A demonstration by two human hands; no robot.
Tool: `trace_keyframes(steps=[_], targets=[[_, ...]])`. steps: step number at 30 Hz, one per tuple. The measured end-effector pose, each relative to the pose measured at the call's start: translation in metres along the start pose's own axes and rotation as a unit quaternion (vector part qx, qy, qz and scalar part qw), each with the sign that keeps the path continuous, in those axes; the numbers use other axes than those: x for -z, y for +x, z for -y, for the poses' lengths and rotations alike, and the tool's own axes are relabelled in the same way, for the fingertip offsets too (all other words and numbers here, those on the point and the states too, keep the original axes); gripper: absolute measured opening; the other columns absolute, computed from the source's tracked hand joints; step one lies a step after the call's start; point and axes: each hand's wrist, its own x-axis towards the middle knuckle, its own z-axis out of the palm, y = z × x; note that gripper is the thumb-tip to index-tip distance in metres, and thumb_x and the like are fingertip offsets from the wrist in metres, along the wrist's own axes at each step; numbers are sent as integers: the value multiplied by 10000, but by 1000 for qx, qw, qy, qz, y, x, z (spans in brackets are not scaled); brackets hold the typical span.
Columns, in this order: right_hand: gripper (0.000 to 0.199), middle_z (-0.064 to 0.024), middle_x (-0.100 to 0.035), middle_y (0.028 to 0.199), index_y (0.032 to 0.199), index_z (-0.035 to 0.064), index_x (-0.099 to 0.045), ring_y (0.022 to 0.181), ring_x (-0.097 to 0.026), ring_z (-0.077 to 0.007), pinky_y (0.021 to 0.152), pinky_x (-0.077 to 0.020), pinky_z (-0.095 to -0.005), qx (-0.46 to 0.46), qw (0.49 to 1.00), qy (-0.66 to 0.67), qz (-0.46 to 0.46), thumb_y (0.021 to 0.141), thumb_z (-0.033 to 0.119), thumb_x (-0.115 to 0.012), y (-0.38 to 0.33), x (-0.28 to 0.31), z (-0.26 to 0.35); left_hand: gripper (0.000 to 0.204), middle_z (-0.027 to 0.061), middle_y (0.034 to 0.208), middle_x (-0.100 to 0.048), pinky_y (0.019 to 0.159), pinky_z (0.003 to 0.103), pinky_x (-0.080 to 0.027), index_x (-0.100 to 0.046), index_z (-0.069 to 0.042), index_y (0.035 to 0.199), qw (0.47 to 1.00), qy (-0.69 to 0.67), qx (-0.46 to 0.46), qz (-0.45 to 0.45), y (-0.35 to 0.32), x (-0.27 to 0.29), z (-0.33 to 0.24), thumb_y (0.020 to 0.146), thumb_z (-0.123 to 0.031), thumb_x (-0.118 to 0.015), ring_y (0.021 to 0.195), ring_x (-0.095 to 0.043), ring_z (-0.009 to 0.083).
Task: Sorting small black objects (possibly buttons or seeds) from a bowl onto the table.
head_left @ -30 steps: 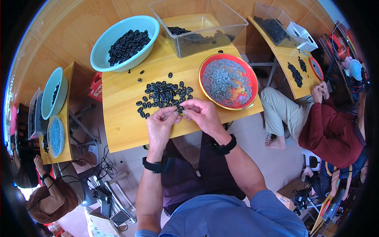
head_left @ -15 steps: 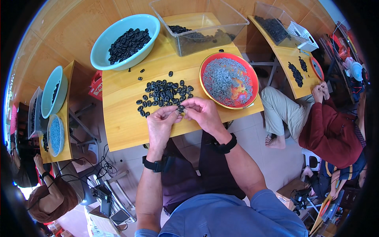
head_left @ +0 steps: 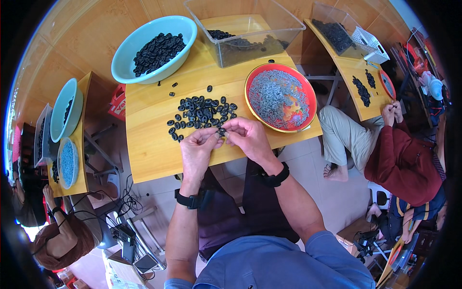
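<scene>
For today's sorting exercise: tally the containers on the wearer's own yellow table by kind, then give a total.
Pale blue round bowl: 1
Clear plastic tub: 1
Red-rimmed round bowl: 1
Total: 3

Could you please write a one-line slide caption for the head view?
Both hands, left hand and right hand, pinch a small black piece beside a pile of black pieces on a wooden table.

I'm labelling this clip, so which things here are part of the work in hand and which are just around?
In use:
- left hand and right hand, pinching a small black piece
- pile of black pieces
- red bowl of grey pieces
- teal bowl of black pieces

Just around:
- clear tub
- neighbouring tables
- cables on the floor
</scene>
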Motion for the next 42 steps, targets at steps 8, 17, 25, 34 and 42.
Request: trace_keyframes(steps=[8,17,25,34,42], targets=[[168,-71,-712,870,1034,-53,-673,736,-674,-88,677,-550,-238,-5,1000,1,0,888,3,-611,-1,-1,0,167,133,914,-732,725,243,-603,-679,98,1054,1000,-2,2,-4,-2,-1,-2,904,26,-682,771,-713,143],[172,-82,-715,843,1048,-60,-674,721,-675,-88,666,-555,-242,7,1000,22,17,906,-11,-590,2,1,2,160,129,904,-732,714,242,-600,-675,91,1042,1000,-18,9,-8,0,-6,-3,901,15,-688,777,-717,147],[159,-50,-667,858,1044,-42,-613,713,-631,-74,632,-525,-229,-16,997,57,41,890,-3,-618,0,7,1,262,-9,764,-667,637,227,-515,-686,-4,1089,983,144,-72,87,-4,4,11,838,7,-762,680,-594,46],[158,-59,-676,883,1017,-27,-598,746,-641,-80,643,-528,-234,-49,997,-7,58,884,11,-674,5,11,8,316,0,694,-565,565,237,-471,-666,-24,1019,926,325,-187,38,-12,-11,1,754,-47,-838,622,-529,70],[126,-39,-674,849,982,-7,-616,741,-627,-74,656,-518,-245,-19,997,-47,50,876,12,-681,5,4,12,254,93,699,-597,583,328,-504,-658,-23,959,906,368,-208,-3,-12,-4,10,761,-63,-812,605,-592,208]])
